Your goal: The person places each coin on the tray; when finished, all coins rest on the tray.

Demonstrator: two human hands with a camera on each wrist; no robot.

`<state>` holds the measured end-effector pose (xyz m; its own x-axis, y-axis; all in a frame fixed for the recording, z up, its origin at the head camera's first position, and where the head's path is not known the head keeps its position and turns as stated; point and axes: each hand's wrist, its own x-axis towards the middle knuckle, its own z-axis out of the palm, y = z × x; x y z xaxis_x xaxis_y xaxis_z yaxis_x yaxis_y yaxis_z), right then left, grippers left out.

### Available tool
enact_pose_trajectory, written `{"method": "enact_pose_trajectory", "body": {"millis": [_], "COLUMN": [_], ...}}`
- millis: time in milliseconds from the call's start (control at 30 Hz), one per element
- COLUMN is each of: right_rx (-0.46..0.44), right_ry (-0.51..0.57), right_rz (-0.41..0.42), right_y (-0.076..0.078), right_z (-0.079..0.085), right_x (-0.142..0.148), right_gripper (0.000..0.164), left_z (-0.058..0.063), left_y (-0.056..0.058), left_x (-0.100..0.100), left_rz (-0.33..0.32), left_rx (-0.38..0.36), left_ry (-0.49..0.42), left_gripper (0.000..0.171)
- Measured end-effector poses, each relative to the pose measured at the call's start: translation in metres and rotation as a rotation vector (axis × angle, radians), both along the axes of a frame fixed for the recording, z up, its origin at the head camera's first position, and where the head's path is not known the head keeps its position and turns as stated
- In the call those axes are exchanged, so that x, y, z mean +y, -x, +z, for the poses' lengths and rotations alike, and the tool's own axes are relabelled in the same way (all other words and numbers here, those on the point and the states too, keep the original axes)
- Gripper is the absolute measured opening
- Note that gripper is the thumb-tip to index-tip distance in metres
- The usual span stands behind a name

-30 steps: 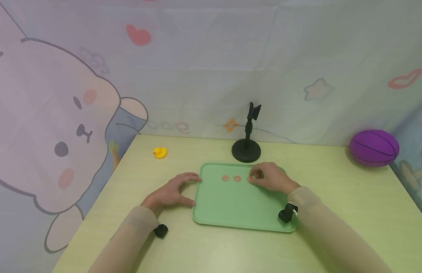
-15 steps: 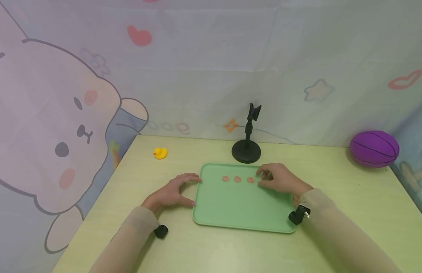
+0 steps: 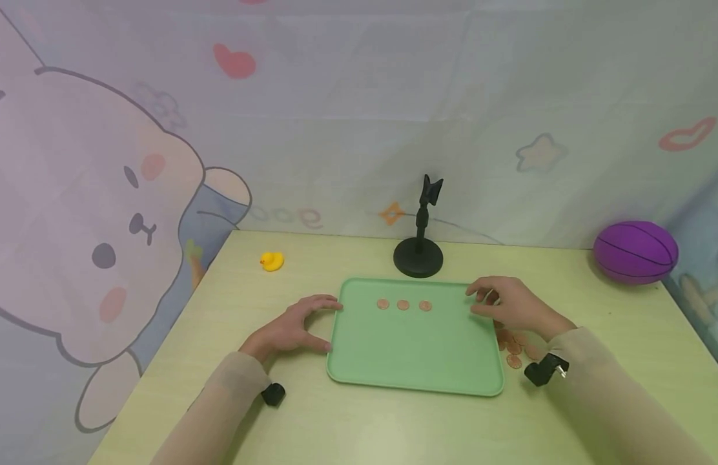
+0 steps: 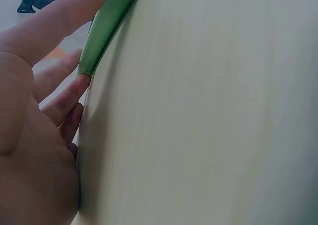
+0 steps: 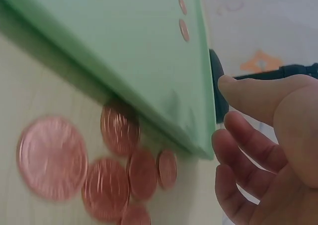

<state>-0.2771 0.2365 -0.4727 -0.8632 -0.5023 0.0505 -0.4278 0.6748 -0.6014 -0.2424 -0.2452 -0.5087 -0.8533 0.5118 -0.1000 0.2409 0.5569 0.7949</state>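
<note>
Centre of the head view: a green tray [image 3: 414,352] lies on the pale table [image 3: 382,429]. Three copper coins [image 3: 403,305] form a row along the tray's upper part, between my two hands and apart from both. My left hand [image 3: 289,328], left of centre, rests its spread thumb and fingers against the tray's left rim, grasping nothing. My right hand [image 3: 512,307], right of centre, hangs at the tray's upper right corner, released, its fingers loosely bent and the thumb apart from them. A loose group of coins [image 3: 514,361] lies on the table just beside the tray's right edge, below my right hand and partly hidden by it; the right wrist view shows several overlapping.
</note>
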Motion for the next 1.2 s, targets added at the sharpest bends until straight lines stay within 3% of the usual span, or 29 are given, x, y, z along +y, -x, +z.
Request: {"method": "enact_pose_trajectory", "body": {"millis": [333, 567, 1200], "right_rx": [-0.005, -0.033, -0.117], "right_ry": [-0.022, -0.06, 0.014], "right_rz": [-0.041, -0.022, 0.053], "right_y": [-0.007, -0.009, -0.009], "right_z": [-0.002, -0.009, -0.013], "right_x": [0.042, 0.062, 0.059], "right_gripper": [0.018, 0.016, 0.023], "left_z": [-0.001, 0.001, -0.001], "left_y": [0.0, -0.001, 0.002], "left_x": [0.0, 0.0, 0.0], "left_rz": [0.007, 0.012, 0.012], "left_rx": [-0.015, -0.022, -0.023], "left_ry": [-0.007, -0.003, 0.003], "left_gripper": [0.075, 0.076, 0.077]}}
